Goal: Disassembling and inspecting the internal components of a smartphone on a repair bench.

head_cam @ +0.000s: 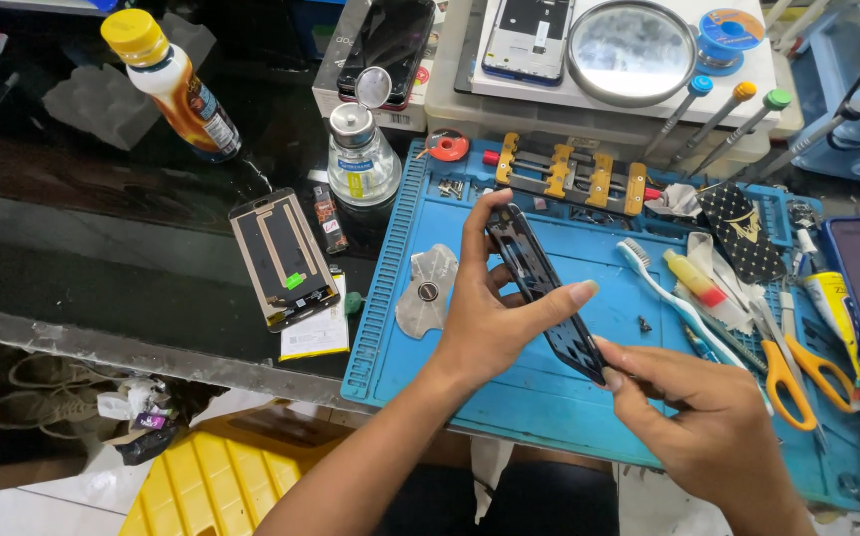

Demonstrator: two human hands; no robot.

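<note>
I see my left hand (485, 323) wrapped around a slim black plastic phone frame (544, 288), thumb on its upper end and forefinger stretched along its edge; the frame is held tilted in the air above the blue ribbed silicone work mat (509, 387). My right hand (703, 422) is closed in a pinch on the frame's lower end, fingertips pressed against the dark edge.

On the mat, just left of my left hand, lies a thin grey metal shield plate (425, 288) with a round hole. Right of the frame rest a white bristle toothbrush (663, 288), a small yellow tube with a red cap (693, 278), and orange-handled scissors (797, 372), all near one another. At the mat's far edge sits a black and yellow metal clamp fixture (569, 174).

Off the mat, on the glossy dark table (102, 258), lies a gold rectangular phone back panel (281, 258) over a pale yellow sheet. Behind it stands a clear glass dispenser bottle (360, 154) with a steel pump top and a yellow label band low on its front. Farther left lies a tilted plastic bottle of orange liquid (177, 84), yellow-capped, with a white printed label wrapped around its middle. A round mirror (632, 50) rests on a white box beyond the mat
</note>
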